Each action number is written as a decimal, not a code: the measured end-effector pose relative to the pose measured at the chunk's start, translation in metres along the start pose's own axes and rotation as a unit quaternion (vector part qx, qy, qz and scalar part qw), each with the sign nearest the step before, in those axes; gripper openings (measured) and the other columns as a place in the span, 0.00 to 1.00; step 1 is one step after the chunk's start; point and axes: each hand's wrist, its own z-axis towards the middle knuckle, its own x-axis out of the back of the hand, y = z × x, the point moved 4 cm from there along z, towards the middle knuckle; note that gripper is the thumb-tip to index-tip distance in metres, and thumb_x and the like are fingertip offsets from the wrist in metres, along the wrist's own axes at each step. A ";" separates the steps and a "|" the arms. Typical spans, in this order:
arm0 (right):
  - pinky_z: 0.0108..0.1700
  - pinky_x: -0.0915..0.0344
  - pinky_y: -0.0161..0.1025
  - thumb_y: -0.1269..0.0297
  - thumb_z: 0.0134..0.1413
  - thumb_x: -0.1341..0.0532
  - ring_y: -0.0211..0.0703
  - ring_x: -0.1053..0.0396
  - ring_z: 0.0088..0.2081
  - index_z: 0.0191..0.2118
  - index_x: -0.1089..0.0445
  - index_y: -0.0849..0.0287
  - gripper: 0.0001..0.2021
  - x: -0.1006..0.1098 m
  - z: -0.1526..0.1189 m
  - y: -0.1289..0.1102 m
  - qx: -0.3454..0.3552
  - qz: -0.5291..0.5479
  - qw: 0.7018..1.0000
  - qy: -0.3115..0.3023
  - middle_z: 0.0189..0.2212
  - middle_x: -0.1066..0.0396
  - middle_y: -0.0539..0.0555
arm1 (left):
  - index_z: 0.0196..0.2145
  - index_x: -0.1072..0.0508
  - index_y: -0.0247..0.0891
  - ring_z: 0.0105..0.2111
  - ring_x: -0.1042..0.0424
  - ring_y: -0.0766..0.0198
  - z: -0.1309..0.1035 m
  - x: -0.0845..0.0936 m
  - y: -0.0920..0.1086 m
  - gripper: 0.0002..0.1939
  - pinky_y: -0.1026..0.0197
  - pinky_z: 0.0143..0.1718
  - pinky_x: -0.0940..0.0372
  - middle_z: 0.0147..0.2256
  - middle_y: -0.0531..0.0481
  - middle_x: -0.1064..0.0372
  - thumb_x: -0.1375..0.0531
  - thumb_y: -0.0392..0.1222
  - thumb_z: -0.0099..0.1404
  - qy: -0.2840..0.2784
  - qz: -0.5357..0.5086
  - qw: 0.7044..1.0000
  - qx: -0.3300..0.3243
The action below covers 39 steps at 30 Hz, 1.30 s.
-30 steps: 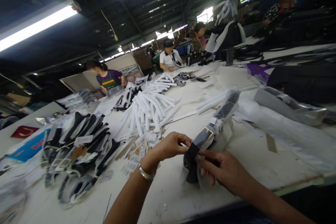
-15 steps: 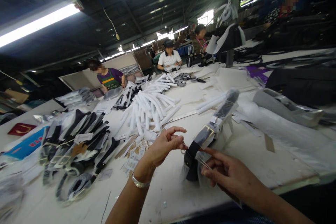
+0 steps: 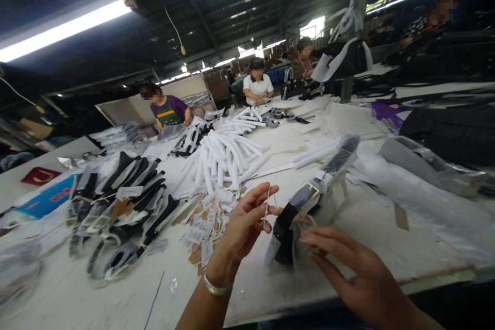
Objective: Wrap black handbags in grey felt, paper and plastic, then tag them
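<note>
A black strap item with a gold buckle (image 3: 304, 197), partly in clear wrap, lies on the table in front of me. Left of its black end is my left hand (image 3: 253, 214), with a thin white string (image 3: 266, 206) looped at its fingers. My right hand (image 3: 344, 258) is at the item's right side, its fingers against or near the clear wrap; its fingertips are blurred, and whether they pinch anything is unclear. A small brown tag (image 3: 303, 219) shows between the hands on the item.
Wrapped black straps (image 3: 127, 201) are heaped at left. White tubes (image 3: 224, 157) lie in a pile at the middle, with strung tags (image 3: 207, 229) nearer me. White foam sheeting (image 3: 417, 201) lies at right. Several people work beyond the table, one in white (image 3: 258, 85).
My left hand has turned and opened somewhat, with the string now stretched at its fingers. My right hand has shifted, its fingers straighter, and the brown tag now shows. The view has moved slightly.
</note>
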 end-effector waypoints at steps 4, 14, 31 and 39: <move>0.58 0.33 0.39 0.80 0.61 0.46 0.43 0.31 0.54 0.58 0.29 0.51 0.24 -0.008 -0.005 0.004 0.184 -0.142 0.972 0.036 0.51 0.27 0.54 | 0.54 0.26 0.49 0.37 0.25 0.69 -0.004 -0.005 0.000 0.22 0.76 0.19 0.39 0.62 0.45 0.36 0.33 0.38 0.62 -0.012 0.006 1.000 -0.012; 0.60 0.34 0.54 0.66 0.64 0.45 0.54 0.32 0.58 0.60 0.31 0.55 0.20 -0.019 0.046 0.026 -0.007 -0.078 0.997 0.003 0.53 0.27 0.58 | 0.51 0.23 0.41 0.24 0.34 0.78 0.016 -0.011 0.005 0.18 0.77 0.17 0.50 0.55 0.38 0.29 0.33 0.41 0.63 -0.022 0.033 0.999 0.011; 0.36 0.23 0.35 0.58 0.60 0.38 0.47 0.20 0.35 0.43 0.25 0.54 0.10 -0.001 0.029 0.029 -0.076 -0.084 0.986 0.125 0.35 0.19 0.51 | 0.48 0.23 0.43 0.26 0.30 0.76 0.021 -0.002 -0.001 0.20 0.77 0.20 0.43 0.45 0.46 0.24 0.28 0.40 0.57 0.031 -0.039 0.999 -0.012; 0.43 0.25 0.29 0.65 0.63 0.38 0.39 0.21 0.36 0.45 0.29 0.51 0.06 0.019 -0.002 -0.003 0.084 -0.180 0.965 0.169 0.37 0.21 0.49 | 0.45 0.22 0.40 0.30 0.25 0.70 0.009 -0.006 -0.010 0.22 0.72 0.28 0.34 0.36 0.47 0.22 0.25 0.42 0.53 0.020 -0.050 0.998 -0.030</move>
